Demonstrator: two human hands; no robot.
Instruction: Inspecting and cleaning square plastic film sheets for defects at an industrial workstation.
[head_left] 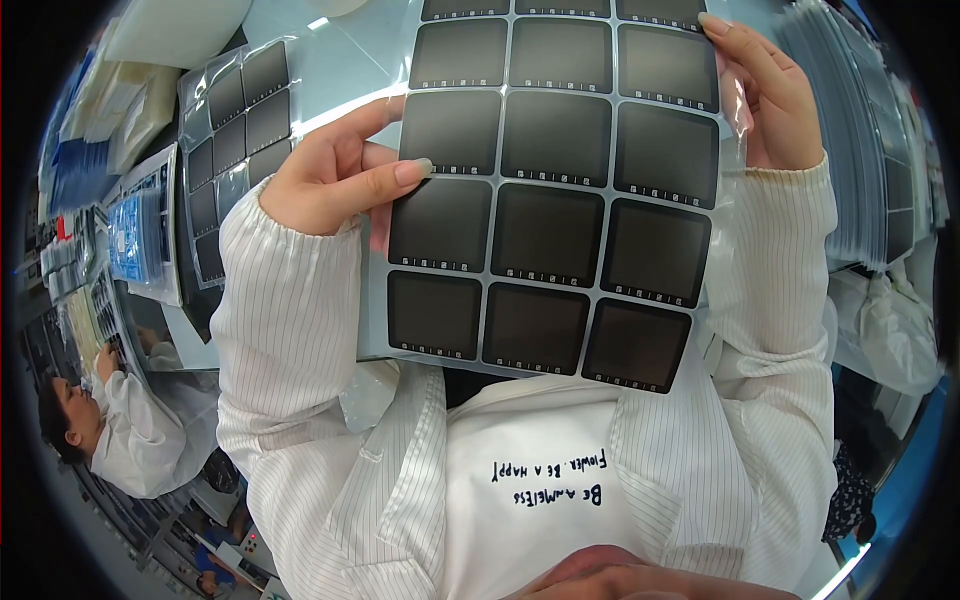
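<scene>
A clear film sheet (556,138) with rows of dark, rounded rectangular panels is held up in front of my chest, its near edge hanging over the table edge. Small pale marks run along the lower border of each panel. My left hand (325,175) pinches the sheet's left edge, thumb on top and other fingers partly hidden beneath. At the far right edge, my right hand (775,95) grips it with the thumb on the upper face and the fingers behind. The sheet bows slightly between both hands.
A similar panel sheet (245,125) lies on the table at left, near blue packets (135,238) and stacked pale material (125,105). At right stands a thick stack of film sheets (845,140). A co-worker in white (140,435) sits at the far left.
</scene>
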